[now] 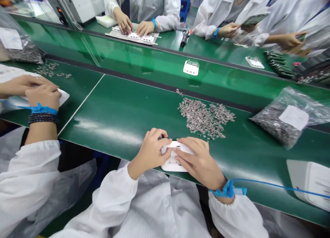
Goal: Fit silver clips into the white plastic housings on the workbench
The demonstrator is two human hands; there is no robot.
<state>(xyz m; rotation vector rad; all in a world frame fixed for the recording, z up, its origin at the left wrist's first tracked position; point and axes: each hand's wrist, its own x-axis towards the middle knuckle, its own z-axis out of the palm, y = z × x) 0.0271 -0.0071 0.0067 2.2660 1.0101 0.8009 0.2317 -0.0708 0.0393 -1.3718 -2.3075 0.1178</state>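
- From my end of the link, the widest thing is the green surface (pixel 123 107), crossed by a pale line to the left and edged by a dark rail on its far side.
- Past the rail I see a green strip (pixel 160 64) and another work area, where co-workers in white coats handle parts; one has both hands (pixel 134 27) on white pieces.
- A co-worker's hand (pixel 42 92), with a blue band at the wrist, works at a white piece on my left.
- On my right, a clear bag (pixel 275 119) of small dark-grey parts slumps on the surface, its pale label up; nearer me are white shells (pixel 309 183) at the edge.
- Just beyond my hands spreads a loose pile (pixel 203 117) of tiny metallic parts.
- My left hand (pixel 165 148) has its grip nearly closed, thumb and fingers pinching the white casing's upper left.
- My right hand (pixel 197 155) has a narrow grip on its right part, fingertips at the upper edge and face.
- The white casing (pixel 174 166) lies between both hands at the near edge of the surface.
- A blue strap (pixel 228 190) circles my right wrist.
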